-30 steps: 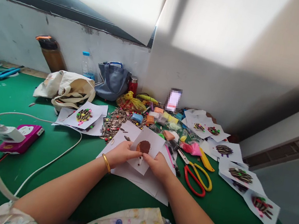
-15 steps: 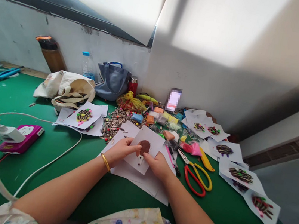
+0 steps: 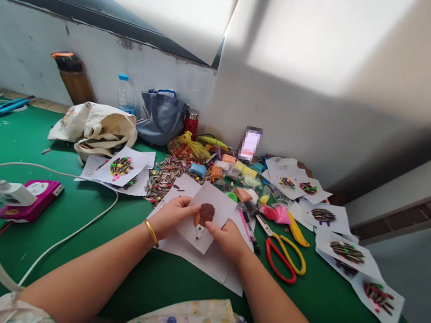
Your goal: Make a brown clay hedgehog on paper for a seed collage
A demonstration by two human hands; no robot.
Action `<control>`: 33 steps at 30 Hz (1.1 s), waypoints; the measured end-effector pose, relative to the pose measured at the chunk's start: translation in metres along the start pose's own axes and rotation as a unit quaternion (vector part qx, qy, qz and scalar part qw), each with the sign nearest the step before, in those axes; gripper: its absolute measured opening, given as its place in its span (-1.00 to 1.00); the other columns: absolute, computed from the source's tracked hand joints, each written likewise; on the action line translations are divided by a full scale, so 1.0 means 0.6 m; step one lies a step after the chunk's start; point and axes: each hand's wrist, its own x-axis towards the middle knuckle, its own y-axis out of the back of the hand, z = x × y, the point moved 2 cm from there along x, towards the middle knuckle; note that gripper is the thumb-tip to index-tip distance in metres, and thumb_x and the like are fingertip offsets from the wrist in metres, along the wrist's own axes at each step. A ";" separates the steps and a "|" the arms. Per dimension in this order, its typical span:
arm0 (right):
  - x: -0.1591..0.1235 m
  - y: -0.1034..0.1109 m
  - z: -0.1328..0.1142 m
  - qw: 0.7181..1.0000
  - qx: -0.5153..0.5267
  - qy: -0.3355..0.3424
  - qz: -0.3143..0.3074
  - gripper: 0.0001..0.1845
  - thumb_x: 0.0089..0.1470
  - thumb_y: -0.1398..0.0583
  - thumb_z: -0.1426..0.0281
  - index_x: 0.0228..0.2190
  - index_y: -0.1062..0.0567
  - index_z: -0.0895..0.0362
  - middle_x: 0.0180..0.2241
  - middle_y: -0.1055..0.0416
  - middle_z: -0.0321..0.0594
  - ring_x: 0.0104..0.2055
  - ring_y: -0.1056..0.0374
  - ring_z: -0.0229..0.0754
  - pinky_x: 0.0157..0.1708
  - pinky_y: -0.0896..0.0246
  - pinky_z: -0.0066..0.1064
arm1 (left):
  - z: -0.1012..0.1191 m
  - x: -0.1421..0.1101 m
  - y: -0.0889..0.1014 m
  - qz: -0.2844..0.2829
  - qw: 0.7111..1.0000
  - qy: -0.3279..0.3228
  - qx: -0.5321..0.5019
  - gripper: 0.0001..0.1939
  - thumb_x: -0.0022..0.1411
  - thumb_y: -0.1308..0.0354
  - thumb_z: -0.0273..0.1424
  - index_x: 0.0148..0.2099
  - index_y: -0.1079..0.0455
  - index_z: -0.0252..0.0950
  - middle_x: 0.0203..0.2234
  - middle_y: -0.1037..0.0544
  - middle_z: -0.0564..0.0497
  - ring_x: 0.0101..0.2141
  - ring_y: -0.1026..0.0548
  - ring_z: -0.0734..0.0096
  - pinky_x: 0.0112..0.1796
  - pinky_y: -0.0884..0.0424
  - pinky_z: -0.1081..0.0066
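Observation:
Between my hands is a white paper card bearing a flat brown clay shape with a pale, dark-dotted snout at its lower end. My left hand grips the card's left edge, its thumb on top near the brown clay. On the lower right side, my right hand pinches the card, thumb by the snout. Both hands' other fingers are hidden under the card. Beneath lie loose white sheets. Just beyond them is a heap of striped sunflower seeds.
Red-and-yellow scissors and a yellow cutter lie right of my hands. Bagged coloured clay sits behind. Seed-decorated cards line the right edge; more cards lie left. A white cable crosses the green table near a purple box.
The card has shifted slightly left and tilted a little in my hands. My left thumb has moved up off the middle of the brown clay, uncovering more of it.

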 end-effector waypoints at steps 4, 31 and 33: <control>0.002 0.018 0.003 0.996 0.059 -0.016 0.060 -0.50 0.10 -0.18 0.01 -0.09 -0.52 0.11 -0.10 -0.53 -0.14 -0.06 -0.43 0.02 -0.01 -0.29 -0.17 | -0.013 0.004 0.008 -0.001 0.996 0.069 0.061 -0.59 0.05 -0.26 -0.03 -0.44 -0.43 -0.32 -0.56 -0.52 0.00 -0.59 -0.39 0.43 -0.54 -0.24 0.46; -0.025 0.080 -0.006 0.859 -0.478 -0.120 0.142 -0.68 0.15 -0.09 0.17 -0.47 -0.47 0.11 -0.50 -0.42 -0.26 -0.44 -0.24 -0.22 -0.48 0.13 -0.41 | -0.001 0.006 0.020 0.060 0.789 -0.204 0.577 -0.68 0.16 -0.03 -0.63 -0.19 -0.55 -0.24 -0.24 -0.54 -0.06 -0.17 -0.45 0.25 -0.08 -0.34 0.28; -0.024 0.077 -0.010 0.848 -0.496 -0.118 0.147 -0.72 0.16 -0.11 0.21 -0.24 -0.51 0.10 -0.46 -0.46 -0.26 -0.41 -0.28 -0.21 -0.46 0.12 -0.41 | 0.000 0.000 0.012 0.019 0.775 -0.205 0.597 -0.69 0.19 -0.05 -0.59 -0.16 -0.56 -0.21 -0.25 -0.54 -0.06 -0.17 -0.44 0.25 -0.11 -0.34 0.29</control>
